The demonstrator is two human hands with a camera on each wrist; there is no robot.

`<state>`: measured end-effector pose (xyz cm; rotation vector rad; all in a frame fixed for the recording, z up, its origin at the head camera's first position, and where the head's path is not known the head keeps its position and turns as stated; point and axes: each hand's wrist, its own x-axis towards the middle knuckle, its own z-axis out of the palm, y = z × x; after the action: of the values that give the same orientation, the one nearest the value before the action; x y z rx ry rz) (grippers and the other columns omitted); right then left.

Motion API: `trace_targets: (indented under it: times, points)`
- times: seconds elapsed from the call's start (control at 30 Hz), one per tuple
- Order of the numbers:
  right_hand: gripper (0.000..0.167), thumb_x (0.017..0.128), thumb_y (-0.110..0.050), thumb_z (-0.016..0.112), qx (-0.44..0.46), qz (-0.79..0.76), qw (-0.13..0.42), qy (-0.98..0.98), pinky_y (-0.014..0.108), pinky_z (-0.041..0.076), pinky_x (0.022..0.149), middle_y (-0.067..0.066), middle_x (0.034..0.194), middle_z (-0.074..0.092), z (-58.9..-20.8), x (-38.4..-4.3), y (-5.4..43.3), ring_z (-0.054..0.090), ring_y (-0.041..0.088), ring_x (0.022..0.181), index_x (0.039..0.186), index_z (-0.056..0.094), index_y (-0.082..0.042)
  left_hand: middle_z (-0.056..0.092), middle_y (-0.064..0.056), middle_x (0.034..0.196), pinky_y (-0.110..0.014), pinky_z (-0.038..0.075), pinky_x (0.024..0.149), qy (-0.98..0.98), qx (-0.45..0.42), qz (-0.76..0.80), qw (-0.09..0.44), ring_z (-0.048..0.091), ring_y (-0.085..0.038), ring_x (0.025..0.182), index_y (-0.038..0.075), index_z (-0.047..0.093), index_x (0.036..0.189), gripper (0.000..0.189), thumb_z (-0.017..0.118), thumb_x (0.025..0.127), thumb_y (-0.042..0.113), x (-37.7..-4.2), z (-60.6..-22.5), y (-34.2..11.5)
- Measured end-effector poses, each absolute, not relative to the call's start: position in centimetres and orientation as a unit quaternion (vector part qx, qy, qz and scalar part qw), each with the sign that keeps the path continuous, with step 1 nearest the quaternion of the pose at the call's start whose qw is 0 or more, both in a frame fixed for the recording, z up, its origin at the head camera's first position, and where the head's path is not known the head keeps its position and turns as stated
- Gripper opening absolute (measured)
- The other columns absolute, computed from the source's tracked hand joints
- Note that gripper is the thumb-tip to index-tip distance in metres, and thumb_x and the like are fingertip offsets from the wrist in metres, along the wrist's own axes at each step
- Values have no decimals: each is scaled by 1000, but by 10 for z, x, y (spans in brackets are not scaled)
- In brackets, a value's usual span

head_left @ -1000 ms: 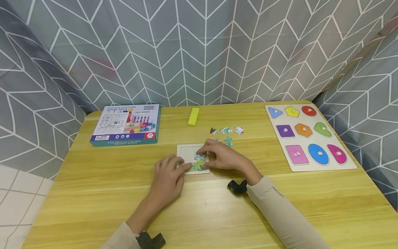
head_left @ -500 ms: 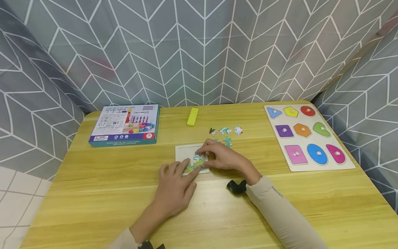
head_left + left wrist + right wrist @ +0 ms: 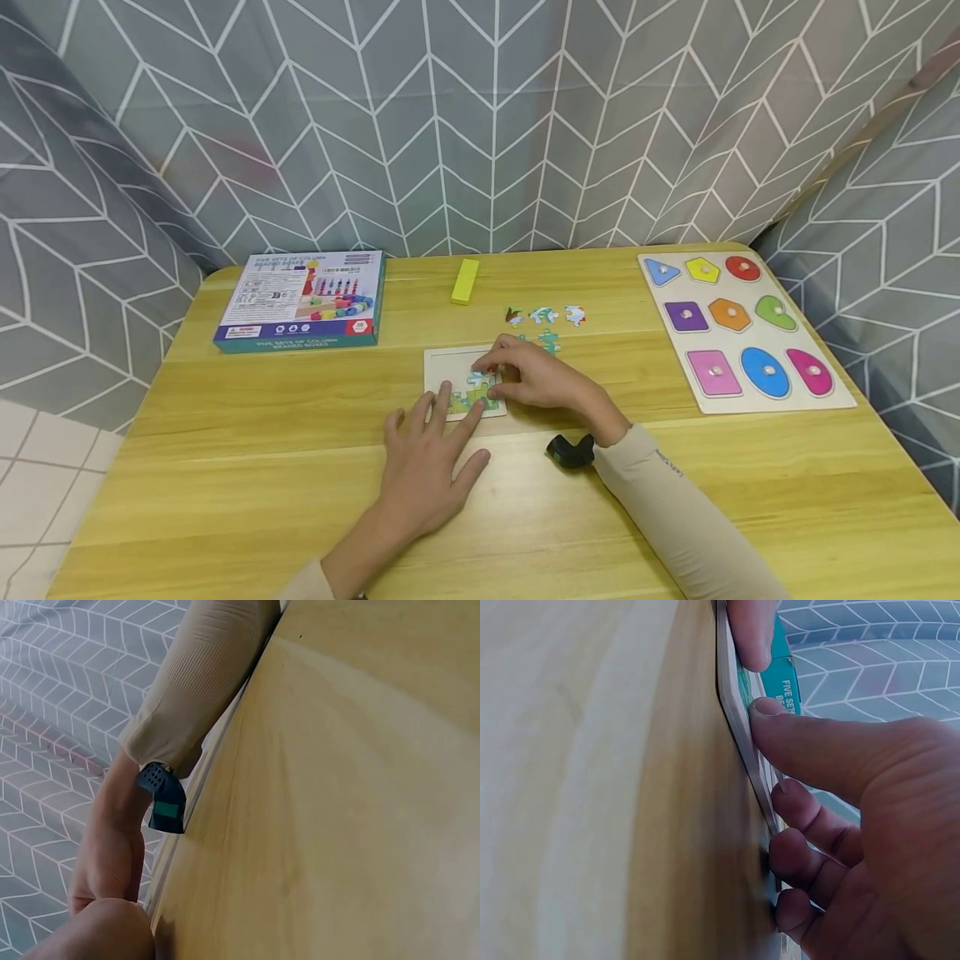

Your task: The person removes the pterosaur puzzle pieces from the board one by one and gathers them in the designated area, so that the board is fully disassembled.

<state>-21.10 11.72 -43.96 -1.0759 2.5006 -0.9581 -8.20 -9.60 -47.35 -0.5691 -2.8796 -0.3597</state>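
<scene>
A small light wooden puzzle tray [image 3: 444,359] lies near the middle of the table, with green jigsaw pieces [image 3: 459,404] along its near side. My left hand [image 3: 423,475] spreads its fingers, two fingertips resting on those pieces. From the right, my right hand [image 3: 543,377] reaches over the tray and pinches a blue-and-white puzzle piece [image 3: 480,378] between thumb and fingers. In the right wrist view the thumb [image 3: 810,746] lies at the tray's edge, and a thin piece edge [image 3: 781,780] shows by the index fingertip. The right hand partly covers the tray's right side.
Several loose puzzle pieces [image 3: 544,315] lie behind the right hand. A yellow block [image 3: 465,282] sits farther back. At the left stands a bead-toy box [image 3: 300,302]; at the right lies a knobbed shape board [image 3: 746,329]. A grey patterned curtain [image 3: 480,125] hangs behind the table [image 3: 247,467].
My left hand has shifted right and slightly toward me, its fingers spreading out over the green pieces. The right hand stays in almost the same place, still pinching.
</scene>
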Motion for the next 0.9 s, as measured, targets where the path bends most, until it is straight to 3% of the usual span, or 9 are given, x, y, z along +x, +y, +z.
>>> trace_targets:
  times: [0.3,0.9]
  points:
    - [34,92,-17,76,-372,-335,121,857,25,47,71,2,102,63,-438,-210,116,51,10,78,125,72,-12,34,-18,165,-67,22,107,-973,-177,-131,72,33,-40,149,37,41,156,56,39,104,58,-79,-473,-95]
    - [32,91,-18,77,-368,-305,92,873,23,46,70,-2,97,62,-440,-209,115,51,9,78,123,74,-11,33,-20,165,-66,24,106,-971,-179,-141,71,31,-42,151,36,42,155,56,43,103,57,-79,-474,-94]
